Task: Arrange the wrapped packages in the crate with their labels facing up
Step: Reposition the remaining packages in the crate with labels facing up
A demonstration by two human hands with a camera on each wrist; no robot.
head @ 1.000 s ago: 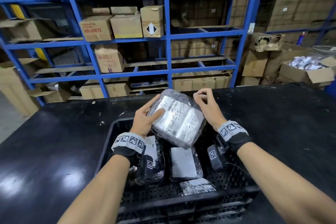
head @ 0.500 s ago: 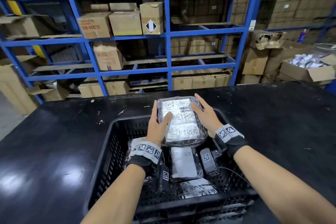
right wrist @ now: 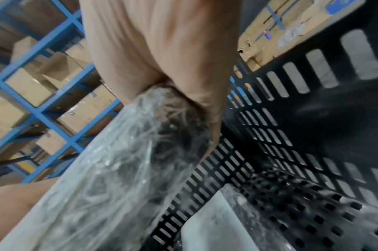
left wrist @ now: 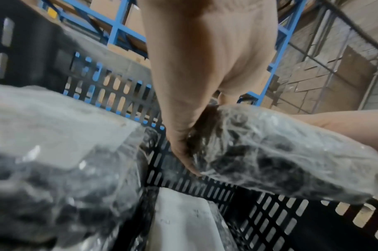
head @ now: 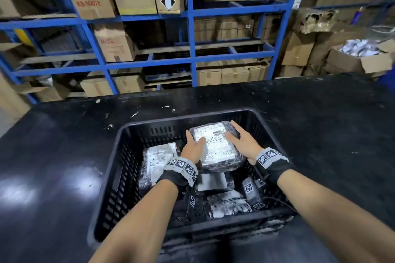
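Large wrapped package, label up, held over the crate toward 12 o'clock. Left hand and right hand clasp its sides, thumbs on top, fingers curled beneath. Lower it level (film looks slippery); slip fingers out sideways so the label stays up.

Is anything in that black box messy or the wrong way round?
Mostly tidy. Only the crumpled plastic-wrapped package at the near wall of the black slotted plastic crate lies askew; the others show white labels up, including the one in both hands.
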